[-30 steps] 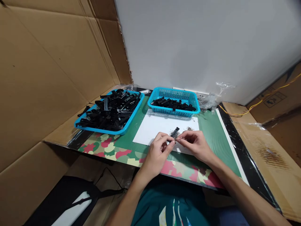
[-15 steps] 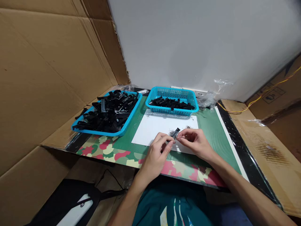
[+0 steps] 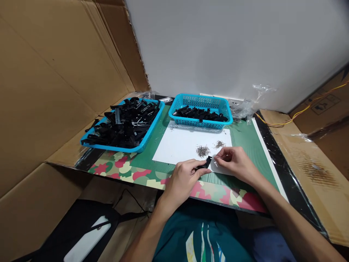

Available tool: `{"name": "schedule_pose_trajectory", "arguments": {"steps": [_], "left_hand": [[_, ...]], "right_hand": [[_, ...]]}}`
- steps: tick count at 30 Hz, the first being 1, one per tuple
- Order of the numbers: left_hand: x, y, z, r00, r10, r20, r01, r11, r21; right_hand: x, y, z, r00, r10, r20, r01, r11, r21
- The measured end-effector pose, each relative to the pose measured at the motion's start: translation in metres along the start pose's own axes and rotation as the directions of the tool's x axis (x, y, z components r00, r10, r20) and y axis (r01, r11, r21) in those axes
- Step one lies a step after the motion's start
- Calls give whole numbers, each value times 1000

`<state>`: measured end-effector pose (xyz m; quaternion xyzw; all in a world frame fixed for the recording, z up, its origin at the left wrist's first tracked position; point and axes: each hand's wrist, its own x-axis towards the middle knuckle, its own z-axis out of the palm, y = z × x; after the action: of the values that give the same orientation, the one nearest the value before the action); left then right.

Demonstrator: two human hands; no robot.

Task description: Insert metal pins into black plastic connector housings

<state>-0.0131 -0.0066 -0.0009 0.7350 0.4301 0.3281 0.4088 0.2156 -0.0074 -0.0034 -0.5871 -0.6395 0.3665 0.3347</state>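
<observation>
My left hand [image 3: 185, 180] grips a black plastic part [image 3: 208, 161] between thumb and fingers, low over the front of a white sheet [image 3: 177, 145]. Just to its right, my right hand [image 3: 233, 160] is pinched on a thin, light-coloured tool [image 3: 219, 157], perhaps tweezers or a pin; its kind is not clear. That tool points at the end of the black part, and I cannot tell if they touch. Beyond the hands, two small heaps of tiny metal pieces lie on the sheet, a larger heap [image 3: 203, 151] and a smaller heap [image 3: 219, 145].
A blue tray [image 3: 141, 147] heaped with black plastic parts stands at the left. Behind the sheet is a blue perforated basket [image 3: 201, 123] holding more of them. Clear plastic wrap [image 3: 242, 111] and a yellow cable [image 3: 294, 118] lie at the back right. Cardboard [image 3: 62, 69] walls the left side.
The black part has turned and come nearer to me, now mostly covered by my left hand. My right hand has moved slightly right. The view has shifted a little.
</observation>
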Motion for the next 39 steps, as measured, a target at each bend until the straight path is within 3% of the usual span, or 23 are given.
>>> {"name": "schedule_pose_trajectory", "arguments": {"steps": [10,21,26,32,39], "left_hand": [[-1,0,1,998,-57,26,59,997,-47],[-2,-1,1,999,-33,25,34,999,-25],[-1,-1,2,1000,-3,27,3,1000,5],[-1,2,-1,999,13,40,-14,999,41],[-2,-3,2,1000,-27,-3,27,1000,3]], "right_hand": [[-1,0,8,1000,-15,-14,15,1000,17],[-5,-1,21,986,-86,-145,62,984,-165],[-4,0,20,994,-58,-96,41,983,-177],[-3,-4,14,999,-42,-15,41,997,-70],[-1,-5,15,995,-81,-56,75,992,-102]]}}
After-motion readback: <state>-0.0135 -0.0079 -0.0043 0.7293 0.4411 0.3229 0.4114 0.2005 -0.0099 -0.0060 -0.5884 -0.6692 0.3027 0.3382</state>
